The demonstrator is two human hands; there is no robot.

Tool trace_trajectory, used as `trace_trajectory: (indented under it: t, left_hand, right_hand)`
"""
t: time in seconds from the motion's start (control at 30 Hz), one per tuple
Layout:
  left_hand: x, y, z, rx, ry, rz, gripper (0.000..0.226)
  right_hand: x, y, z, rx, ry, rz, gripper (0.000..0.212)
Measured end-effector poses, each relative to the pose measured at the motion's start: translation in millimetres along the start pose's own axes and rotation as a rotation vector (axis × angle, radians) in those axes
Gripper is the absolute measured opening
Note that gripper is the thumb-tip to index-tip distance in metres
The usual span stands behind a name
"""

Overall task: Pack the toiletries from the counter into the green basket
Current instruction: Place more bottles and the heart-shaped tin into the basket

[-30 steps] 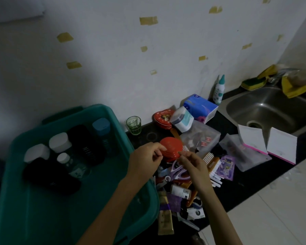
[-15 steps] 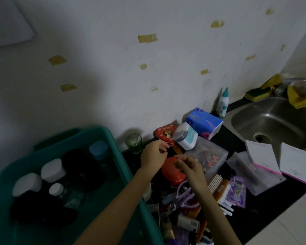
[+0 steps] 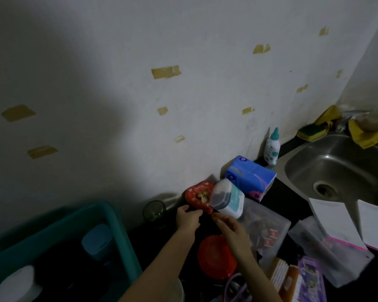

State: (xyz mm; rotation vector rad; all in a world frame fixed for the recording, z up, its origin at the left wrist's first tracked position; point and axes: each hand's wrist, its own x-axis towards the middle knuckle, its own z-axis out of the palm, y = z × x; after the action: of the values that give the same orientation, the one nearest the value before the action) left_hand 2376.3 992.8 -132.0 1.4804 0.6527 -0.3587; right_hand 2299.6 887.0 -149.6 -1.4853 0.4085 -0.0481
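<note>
At the back edge of the tabletop (image 3: pixel 286 201), the left hand (image 3: pixel 187 217) closes its grip on the lower rim of the red heart tin (image 3: pixel 198 194). The right hand (image 3: pixel 229 225) reaches its fingertips to the tin's tip, and whether that grip has closed cannot be told.

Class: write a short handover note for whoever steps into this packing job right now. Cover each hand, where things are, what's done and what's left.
Hands: the left hand and right hand both reach the lower edge of the red heart tin by the wall. It is unclear whether either hand grips it.
Basket: the green basket, on the left, holds a blue-capped bottle, a white-capped jar and some dark items.
Done: those items are packed.
Left: the tin, white-and-teal pack, blue tissue pack, red round container, clear bag and purple pack, all on the counter.
</note>
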Motion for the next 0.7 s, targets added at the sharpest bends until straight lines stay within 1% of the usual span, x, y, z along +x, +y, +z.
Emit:
trace_trajectory:
  t: [0.1,0.2,0.3,0.4,0.5,0.6,0.7]
  left_hand:
    - [19.4,-7.7,4.1,-0.036,0.002,-0.060,0.062]
    - [34.9,-15.1,9.3,-0.009,-0.021,-0.096,0.060]
    - [41.8,-16.9,16.2,-0.039,-0.046,-0.096,0.055]
    - [46.2,-14.0,19.9,-0.059,-0.024,-0.093,0.062]
    - [49.2,-10.4,18.4,-0.124,-0.002,-0.124,0.071]
    - [51.4,-9.4,17.5,-0.215,-0.021,-0.162,0.067]
    - [55.1,-9.9,19.5,-0.253,-0.041,-0.165,0.060]
  right_hand:
    - [20.3,9.0,13.9,-0.057,-0.055,0.028,0.024]
    - [36.7,16.4,26.4,-0.093,-0.070,0.073,0.034]
    - [48.2,20.5,34.5,-0.124,-0.057,0.099,0.036]
    - [54.5,23.6,41.8,-0.199,-0.044,0.097,0.033]
    - [60.3,27.4,48.8,-0.246,0.001,0.061,0.040]
    - [70.4,27.6,52.5,-0.177,0.057,0.088,0.045]
    - [84.6,27.8,52.8,-0.072,0.066,0.126,0.044]
